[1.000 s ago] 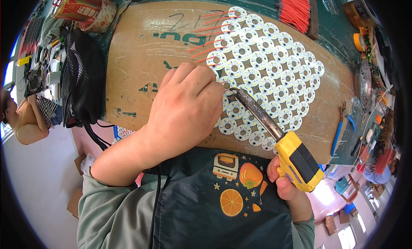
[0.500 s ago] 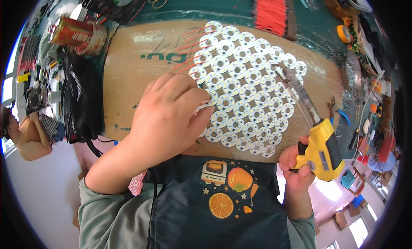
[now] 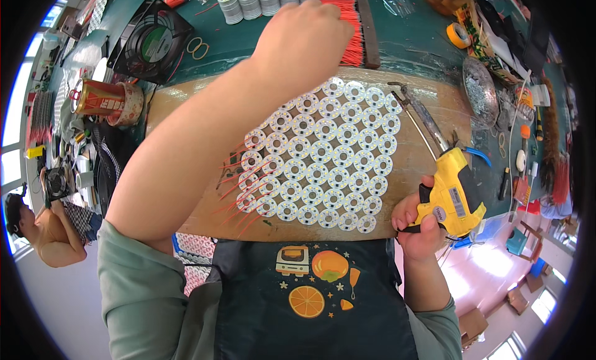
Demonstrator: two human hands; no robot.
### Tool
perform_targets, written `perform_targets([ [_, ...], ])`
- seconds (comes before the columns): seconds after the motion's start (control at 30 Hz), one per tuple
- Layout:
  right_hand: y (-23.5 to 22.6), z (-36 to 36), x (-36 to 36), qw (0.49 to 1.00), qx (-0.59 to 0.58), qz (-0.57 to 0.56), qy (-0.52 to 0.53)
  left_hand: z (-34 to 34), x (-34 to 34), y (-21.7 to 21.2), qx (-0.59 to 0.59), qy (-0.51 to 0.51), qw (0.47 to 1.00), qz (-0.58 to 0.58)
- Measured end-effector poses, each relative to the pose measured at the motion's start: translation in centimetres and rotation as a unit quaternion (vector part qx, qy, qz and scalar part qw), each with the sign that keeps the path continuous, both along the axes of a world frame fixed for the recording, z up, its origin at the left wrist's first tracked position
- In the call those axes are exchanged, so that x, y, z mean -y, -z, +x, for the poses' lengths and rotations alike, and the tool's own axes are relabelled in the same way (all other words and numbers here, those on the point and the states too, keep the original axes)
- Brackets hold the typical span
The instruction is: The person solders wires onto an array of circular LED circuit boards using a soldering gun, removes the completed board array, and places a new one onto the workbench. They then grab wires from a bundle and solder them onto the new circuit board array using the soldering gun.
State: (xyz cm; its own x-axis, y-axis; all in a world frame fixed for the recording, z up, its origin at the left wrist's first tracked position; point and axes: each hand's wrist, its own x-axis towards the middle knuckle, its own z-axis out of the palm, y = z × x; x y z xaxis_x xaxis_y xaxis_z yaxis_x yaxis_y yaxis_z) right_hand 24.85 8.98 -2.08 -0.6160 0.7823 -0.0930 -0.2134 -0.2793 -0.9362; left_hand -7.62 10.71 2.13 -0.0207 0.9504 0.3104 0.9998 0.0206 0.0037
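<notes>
My left hand (image 3: 304,40) reaches across to the far side of the bench, over a bundle of short red wires (image 3: 351,34). Its fingers are curled closed; the fingertips, and whatever they may hold, are hidden behind the hand. My right hand (image 3: 422,226) is wrapped around a yellow and black soldering gun (image 3: 456,192). The gun's long metal tip points away from me, beside the far right edge of a sheet of white ring-shaped LED boards (image 3: 321,151). Several red wires (image 3: 248,189) stick out from the rings on the sheet's left side. My left forearm covers its far left part.
Cardboard (image 3: 428,105) lies under the sheet. Silvery cylinders (image 3: 268,0), a black fan (image 3: 152,40) and rubber bands (image 3: 197,48) are at the back. On the left stands a red-gold can (image 3: 99,98); on the right, a metal dish (image 3: 479,93) and blue-handled pliers (image 3: 478,154). Another person (image 3: 53,226) sits far left.
My left hand has left the sheet's left side and moved far forward to the red wire bundle. The soldering gun's tip has shifted off the rings to their right. The view has shifted too.
</notes>
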Motion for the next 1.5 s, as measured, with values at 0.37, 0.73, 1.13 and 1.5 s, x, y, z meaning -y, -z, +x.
perform_targets([
  [0.37,-0.3,-0.1,-0.1,1.0,0.003,-0.007,-0.005,-1.2,-4.0,-0.2,-0.028,-0.021,0.991,-0.127],
  [0.73,-0.2,-0.2,-0.1,1.0,0.003,-0.012,0.0,-2.3,-4.3,-1.2,0.007,0.005,0.986,-0.167],
  [1.13,-0.3,-0.4,0.0,1.0,0.016,-0.007,-0.004,-2.6,-4.1,-1.3,0.093,0.0,0.989,-0.118],
  [1.5,-0.3,-0.2,-0.1,1.0,0.007,-0.01,-0.003,-6.1,-0.5,-3.1,0.136,-0.037,0.978,-0.157],
])
